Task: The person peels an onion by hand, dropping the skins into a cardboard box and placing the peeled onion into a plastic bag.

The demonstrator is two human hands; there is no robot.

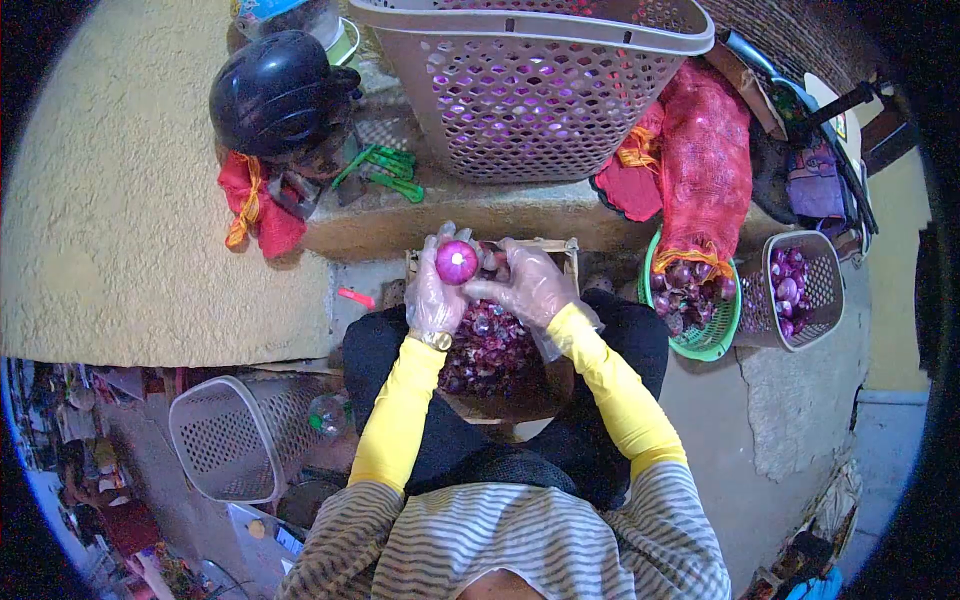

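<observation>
A shiny purple-red onion (457, 262) with a pale spot on its face rests in the fingers of my left hand (435, 290), which wears a clear plastic glove. My right hand (535, 285), gloved the same way, is beside it with fingers curled; whatever they hold, if anything, I cannot make out. Below both hands, between my knees, stands a box (520, 404) with onion skins (490, 350) heaped inside.
Ahead on a ledge stands a large perforated basket (520, 110) with purple onions inside. To the right are a red mesh sack (705, 160), a green basket (715, 345) and a grey basket (832, 300) of onions. A tipped basket (225, 440) lies left, below a black helmet (275, 95).
</observation>
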